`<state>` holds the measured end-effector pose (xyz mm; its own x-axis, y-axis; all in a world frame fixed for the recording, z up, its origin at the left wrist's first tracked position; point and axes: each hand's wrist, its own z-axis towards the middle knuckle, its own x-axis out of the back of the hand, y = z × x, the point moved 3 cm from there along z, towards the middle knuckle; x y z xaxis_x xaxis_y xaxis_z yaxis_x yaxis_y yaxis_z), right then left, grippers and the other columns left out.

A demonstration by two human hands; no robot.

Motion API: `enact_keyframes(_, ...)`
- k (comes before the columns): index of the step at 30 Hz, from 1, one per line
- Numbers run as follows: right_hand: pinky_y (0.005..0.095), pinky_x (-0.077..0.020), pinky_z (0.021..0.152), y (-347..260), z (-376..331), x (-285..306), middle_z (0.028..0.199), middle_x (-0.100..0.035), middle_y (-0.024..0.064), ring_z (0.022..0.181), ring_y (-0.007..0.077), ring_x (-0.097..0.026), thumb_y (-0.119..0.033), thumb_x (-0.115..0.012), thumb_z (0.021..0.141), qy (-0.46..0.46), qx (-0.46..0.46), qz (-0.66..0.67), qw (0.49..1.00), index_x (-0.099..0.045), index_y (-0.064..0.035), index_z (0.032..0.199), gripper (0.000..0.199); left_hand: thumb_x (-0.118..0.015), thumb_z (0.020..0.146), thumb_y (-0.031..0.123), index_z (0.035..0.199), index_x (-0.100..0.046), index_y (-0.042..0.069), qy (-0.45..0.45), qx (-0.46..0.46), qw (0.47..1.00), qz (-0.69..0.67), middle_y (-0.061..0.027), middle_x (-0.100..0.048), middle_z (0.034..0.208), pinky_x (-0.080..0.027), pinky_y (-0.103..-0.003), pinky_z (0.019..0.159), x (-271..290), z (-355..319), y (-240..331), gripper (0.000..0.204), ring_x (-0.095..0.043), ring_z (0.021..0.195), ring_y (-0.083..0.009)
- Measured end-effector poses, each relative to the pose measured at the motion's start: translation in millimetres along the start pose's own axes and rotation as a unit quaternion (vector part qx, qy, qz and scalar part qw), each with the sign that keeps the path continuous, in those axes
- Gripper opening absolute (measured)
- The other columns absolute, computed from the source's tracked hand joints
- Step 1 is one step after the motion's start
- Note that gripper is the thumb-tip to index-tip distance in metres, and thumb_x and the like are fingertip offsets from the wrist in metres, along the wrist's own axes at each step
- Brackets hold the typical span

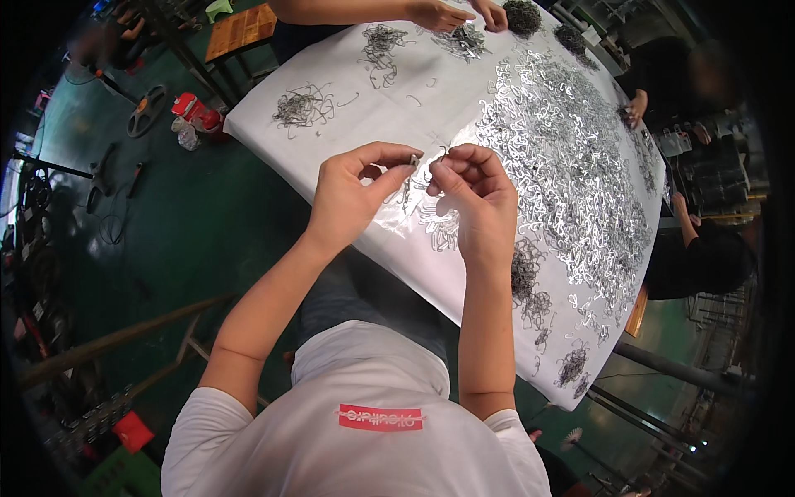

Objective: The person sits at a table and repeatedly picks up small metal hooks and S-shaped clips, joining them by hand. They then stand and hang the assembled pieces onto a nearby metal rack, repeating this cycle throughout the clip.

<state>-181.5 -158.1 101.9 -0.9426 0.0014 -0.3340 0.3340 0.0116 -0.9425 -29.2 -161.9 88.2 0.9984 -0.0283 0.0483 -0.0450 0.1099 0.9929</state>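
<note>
Above the near edge of a white-covered table (331,50), my two hands are raised close together, fingertips a short gap apart. Thumb and forefinger of my left hand (348,190) pinch a small metal clip (413,160). A thin, dark bent wire hook (443,152) sticks up from the pinched fingers of my right hand (482,199). Just beneath lie a few shiny hooks (443,230). To the right spreads a broad layer of shiny bent metal hooks (571,166). Beside my right forearm is a heap of darker wire hooks (526,269).
Tangled wire hooks (302,108) lie at the far left of the table, with another bunch (383,41) beyond. A co-worker's hands (451,15) handle hooks at the far edge; other people sit along the right. A red container (189,108) stands off the left corner.
</note>
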Motion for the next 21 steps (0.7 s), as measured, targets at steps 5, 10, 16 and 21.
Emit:
enact_keyframes(5,0.0221,-0.0494,0.055,-2,-3,10,0.084,-0.063,0.0086,0.069,0.013,-0.062,-0.003,-0.068,0.081,0.033,-0.003,0.012,0.999,-0.054,0.0019,0.098,0.023,-0.066,0.081,0.003,0.102,-0.066,0.005,0.005,-0.075,0.996,0.039,-0.0041,-0.07,0.087,-0.047,-0.024,0.067,-20,-4,9,0.022,-0.064,0.079,-0.01)
enact_keyframes(10,0.0226,-0.0509,0.058,-6,-5,19,0.084,-0.063,0.0089,0.071,0.0128,-0.062,0.0,-0.068,0.081,0.074,0.068,0.031,0.994,-0.054,0.0003,0.094,0.02,-0.066,0.081,0.004,0.109,-0.063,0.006,0.002,-0.106,0.993,0.048,-0.0059,-0.07,0.09,-0.048,-0.025,0.068,-37,-4,7,0.028,-0.066,0.084,-0.0116)
enact_keyframes(16,0.023,-0.0519,0.06,-28,-30,25,0.086,-0.064,0.0103,0.074,0.0133,-0.063,0.006,-0.066,0.08,0.061,0.148,0.033,0.986,-0.053,0.0008,0.093,0.019,-0.06,0.088,0.009,0.102,-0.066,0.004,0.051,-0.071,0.992,0.091,-0.003,-0.068,0.1,-0.046,-0.026,0.073,-32,13,-53,0.016,-0.061,0.088,-0.0086)
enact_keyframes(21,0.0239,-0.0526,0.06,-41,-54,29,0.084,-0.065,0.0117,0.069,0.0131,-0.062,0.01,-0.065,0.079,0.061,0.167,0.009,0.984,-0.053,-0.0001,0.094,0.021,-0.066,0.079,0.014,0.089,-0.069,0.008,-0.084,-0.056,0.951,0.291,-0.0059,-0.065,0.086,-0.046,-0.036,0.071,-67,10,-132,0.012,-0.059,0.08,-0.0236)
